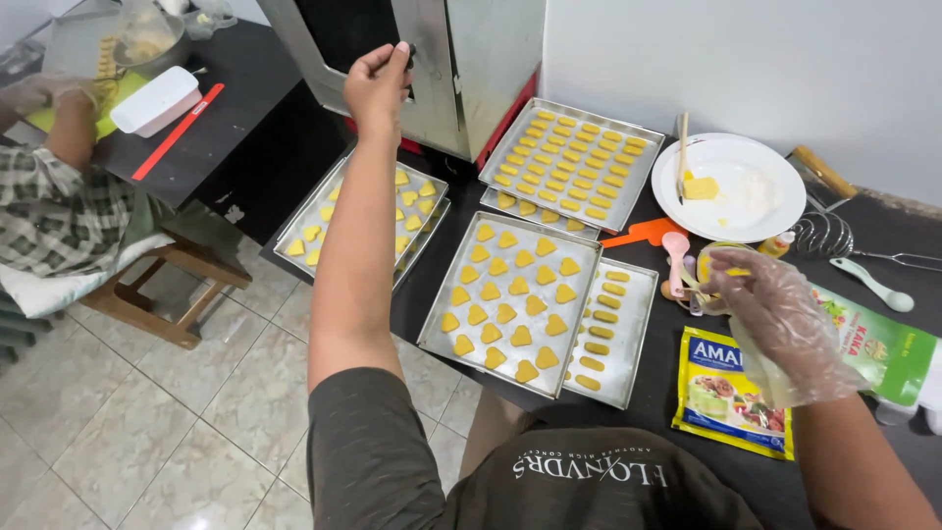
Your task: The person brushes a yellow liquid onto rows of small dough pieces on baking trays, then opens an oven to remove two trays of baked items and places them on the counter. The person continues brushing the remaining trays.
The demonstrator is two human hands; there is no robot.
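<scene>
The bare left hand (378,83) is stretched far forward, its fingers curled shut around the small dark handle (410,54) on the door of the tall metal oven cabinet (461,69) that stands at the far edge of the black desk (883,226). The right hand (775,314), covered by a loose clear plastic glove, hovers low over the near right part of the desk with its fingers half curled; it seems to pinch a small yellow-rimmed cup (714,260), though whether it truly grips it cannot be told. Just left of that hand lies a pink plastic spoon (675,257), and below it a yellow printed sachet (734,393). In the middle of the desk sits a rectangular metal tray of yellow heart-shaped dough pieces (510,299), overlapping a tray of small oblong pieces (610,334); another tray of oblong pieces (571,157) lies nearer the oven, and a further tray of hearts (324,221) sits under the outstretched arm. A round white plate (756,201) rests to the right. At far left another person's gloved hand (49,93) works at a second dark desk.
</scene>
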